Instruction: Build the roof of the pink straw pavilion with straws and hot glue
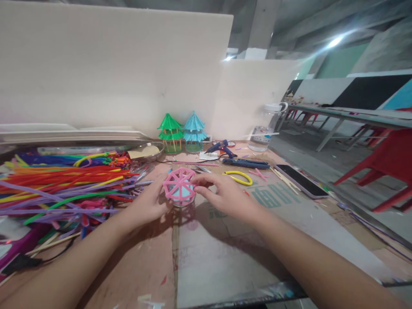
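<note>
A pink wheel-shaped frame of straws sits on top of a small clear cup with light blue inside, standing on the cardboard-covered table. My left hand holds the frame's left side. Fingers of my right hand pinch its right rim. Both forearms reach in from the bottom of the view.
A big heap of coloured straws lies at the left. A green pagoda model and a blue one stand at the back. A blue glue gun, pliers, yellow loop, phone, clear jar and red chairs are at the right.
</note>
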`<state>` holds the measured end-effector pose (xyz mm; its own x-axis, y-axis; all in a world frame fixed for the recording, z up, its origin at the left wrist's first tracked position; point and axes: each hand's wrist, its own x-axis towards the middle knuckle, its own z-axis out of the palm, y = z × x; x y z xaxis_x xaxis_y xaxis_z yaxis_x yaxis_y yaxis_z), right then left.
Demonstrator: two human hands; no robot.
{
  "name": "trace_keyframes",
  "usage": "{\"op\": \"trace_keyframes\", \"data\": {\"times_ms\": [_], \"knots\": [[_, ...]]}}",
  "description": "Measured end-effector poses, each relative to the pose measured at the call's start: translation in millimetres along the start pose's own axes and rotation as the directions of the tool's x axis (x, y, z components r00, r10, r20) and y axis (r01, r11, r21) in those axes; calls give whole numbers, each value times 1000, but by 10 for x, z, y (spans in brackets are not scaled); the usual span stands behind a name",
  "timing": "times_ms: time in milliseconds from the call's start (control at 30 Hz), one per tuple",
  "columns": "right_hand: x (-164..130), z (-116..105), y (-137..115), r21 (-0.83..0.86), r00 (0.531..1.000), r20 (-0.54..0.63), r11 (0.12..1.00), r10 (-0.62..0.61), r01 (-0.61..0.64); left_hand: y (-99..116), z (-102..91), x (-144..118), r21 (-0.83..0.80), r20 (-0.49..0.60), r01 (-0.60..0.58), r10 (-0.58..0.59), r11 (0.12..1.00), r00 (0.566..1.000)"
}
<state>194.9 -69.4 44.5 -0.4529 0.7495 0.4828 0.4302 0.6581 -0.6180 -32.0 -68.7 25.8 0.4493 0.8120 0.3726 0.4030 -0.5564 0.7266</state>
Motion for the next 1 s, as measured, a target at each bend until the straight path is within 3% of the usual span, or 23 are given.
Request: {"op": "trace_keyframes", "data": {"times_ms": [200, 400, 600, 767, 1000], "knots": [[8, 9, 15, 0, 1000, -21, 1000, -1, 1, 149, -8, 0, -46, -32, 90, -92, 995, 995], [0, 34, 7, -5, 1000, -12, 1000, 7, -7, 65, 3, -38, 14, -101, 116, -114, 993, 988], [8, 85, 51, 17, 996, -78, 999, -35, 37, 4, 37, -2, 26, -136, 104, -100, 994, 986], [53, 106, 138, 53, 986, -165, 999, -5, 14, -115, 81, -2, -123, -80, 164, -174, 979, 981], [85, 93, 239, 68, 981, -185, 997, 60, -48, -119, 87, -12, -100, 32, 254, -252, 962, 967]]}}
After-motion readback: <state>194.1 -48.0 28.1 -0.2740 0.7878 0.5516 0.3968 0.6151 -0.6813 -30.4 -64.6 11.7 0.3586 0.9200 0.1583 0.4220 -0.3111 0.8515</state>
